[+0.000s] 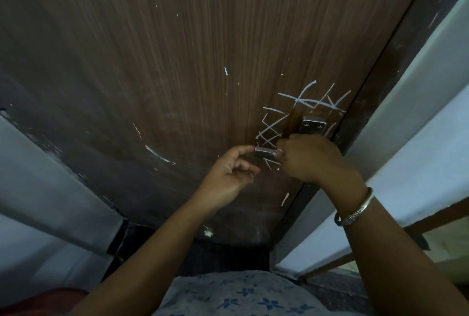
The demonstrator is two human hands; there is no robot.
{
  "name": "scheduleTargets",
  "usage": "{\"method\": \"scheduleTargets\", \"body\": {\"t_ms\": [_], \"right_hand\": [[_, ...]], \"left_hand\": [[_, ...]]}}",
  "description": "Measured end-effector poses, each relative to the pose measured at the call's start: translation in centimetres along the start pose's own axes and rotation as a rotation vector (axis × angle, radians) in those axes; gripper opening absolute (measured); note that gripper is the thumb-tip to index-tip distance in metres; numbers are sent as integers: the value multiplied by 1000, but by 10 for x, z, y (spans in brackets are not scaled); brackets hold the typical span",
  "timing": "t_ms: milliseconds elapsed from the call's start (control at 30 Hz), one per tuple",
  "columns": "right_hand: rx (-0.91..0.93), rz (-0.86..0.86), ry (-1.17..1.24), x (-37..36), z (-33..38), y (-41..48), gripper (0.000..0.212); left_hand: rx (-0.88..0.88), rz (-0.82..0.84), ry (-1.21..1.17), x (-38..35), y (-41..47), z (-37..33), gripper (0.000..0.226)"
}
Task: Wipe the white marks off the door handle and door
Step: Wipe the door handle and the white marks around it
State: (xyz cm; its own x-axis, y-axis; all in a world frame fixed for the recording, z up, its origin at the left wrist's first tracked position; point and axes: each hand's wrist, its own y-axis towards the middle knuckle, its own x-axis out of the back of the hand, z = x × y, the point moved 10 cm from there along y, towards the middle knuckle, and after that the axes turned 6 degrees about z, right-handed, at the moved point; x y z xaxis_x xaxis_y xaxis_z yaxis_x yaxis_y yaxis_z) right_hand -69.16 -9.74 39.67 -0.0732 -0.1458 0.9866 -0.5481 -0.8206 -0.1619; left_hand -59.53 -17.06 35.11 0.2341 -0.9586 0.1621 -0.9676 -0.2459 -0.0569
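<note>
A brown wood-grain door [177,62] fills the view. White crossed marks [272,129] lie left of the metal door handle [265,152], and more white marks [314,102] run above its screwed base plate [312,125]. My right hand [309,158] is curled round the inner part of the handle lever and hides it. A small white bit shows at its fingers; what it is cannot be made out. My left hand [228,173] is loosely curled, with its index fingertip touching the free end of the lever. No cloth is visible.
Scattered white streaks [157,153] mark the door further left and below. The dark door frame [380,62] runs along the right edge, with a pale wall [418,112] beyond it. Another pale wall [38,176] stands at the left. A silver bangle [355,210] is on my right wrist.
</note>
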Motion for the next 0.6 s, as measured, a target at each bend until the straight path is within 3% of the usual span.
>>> {"method": "scheduleTargets", "body": {"t_ms": [267,600], "right_hand": [[20,193,132,1,8,7,26],[64,100,361,15,31,21,25]], "left_hand": [[-5,-5,-13,-1,2,3,52],[-13,-28,-68,-3,3,2,52]]}}
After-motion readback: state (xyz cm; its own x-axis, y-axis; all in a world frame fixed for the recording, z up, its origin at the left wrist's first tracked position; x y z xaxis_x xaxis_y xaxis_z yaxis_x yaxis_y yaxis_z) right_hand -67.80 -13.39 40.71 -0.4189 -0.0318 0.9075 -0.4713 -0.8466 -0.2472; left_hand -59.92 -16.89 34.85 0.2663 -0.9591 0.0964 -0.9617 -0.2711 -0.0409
